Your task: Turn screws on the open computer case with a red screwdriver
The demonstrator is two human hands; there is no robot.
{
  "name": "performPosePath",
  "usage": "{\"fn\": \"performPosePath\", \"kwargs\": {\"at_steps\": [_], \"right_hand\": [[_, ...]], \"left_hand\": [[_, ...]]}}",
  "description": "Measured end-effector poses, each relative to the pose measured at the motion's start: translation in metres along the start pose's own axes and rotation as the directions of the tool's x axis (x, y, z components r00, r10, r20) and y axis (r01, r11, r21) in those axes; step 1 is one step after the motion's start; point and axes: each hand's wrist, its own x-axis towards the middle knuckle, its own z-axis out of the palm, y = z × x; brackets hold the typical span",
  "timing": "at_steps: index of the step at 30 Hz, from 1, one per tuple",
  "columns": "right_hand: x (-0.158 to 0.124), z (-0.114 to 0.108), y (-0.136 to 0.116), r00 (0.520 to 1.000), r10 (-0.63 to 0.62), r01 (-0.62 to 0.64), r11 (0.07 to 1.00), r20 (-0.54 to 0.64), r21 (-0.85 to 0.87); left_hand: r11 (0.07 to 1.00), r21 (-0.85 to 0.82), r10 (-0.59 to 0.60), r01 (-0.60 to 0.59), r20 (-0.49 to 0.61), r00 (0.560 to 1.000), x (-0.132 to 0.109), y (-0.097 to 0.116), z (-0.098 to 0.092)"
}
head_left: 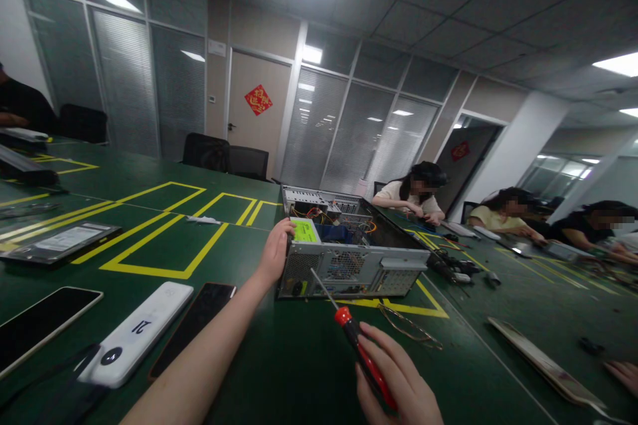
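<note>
An open desktop computer case (359, 259) lies on its side, its rear panel facing me; wires and a yellow-green labelled power supply (304, 231) show inside. My left hand (276, 249) grips the case at its left corner, fingers curled over the edge beside the power supply. In my right hand (399, 372) is a red and black screwdriver (361, 352). Its shaft points up and left, with the tip at or just in front of the perforated rear panel; contact cannot be made out.
Left on the green table (309, 365) lie a hard drive (70, 242), a white device marked 21 (142, 332) and dark phones (44, 325). Right of the case are black cables (451, 265), a thin wire loop (409, 325) and another phone (545, 362). Several people sit around the table.
</note>
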Motion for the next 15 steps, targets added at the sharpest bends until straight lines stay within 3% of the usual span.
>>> {"fn": "performPosePath", "kwargs": {"at_steps": [4, 10, 15], "right_hand": [[-0.004, 0.02, -0.007, 0.992, -0.127, 0.125, 0.987, 0.018, 0.101], [-0.008, 0.045, -0.006, 0.987, -0.128, 0.115, 0.985, 0.099, 0.125], [-0.009, 0.052, -0.004, 0.984, -0.123, 0.108, 0.988, 0.13, 0.112]], "left_hand": [[1.0, 0.001, 0.002, -0.002, -0.001, 1.0, 0.0, 0.0, 0.0], [1.0, -0.004, -0.003, 0.003, -0.005, 1.0, 0.0, 0.0, 0.001], [1.0, -0.012, -0.005, 0.004, -0.008, 1.0, 0.001, 0.002, 0.001]]}}
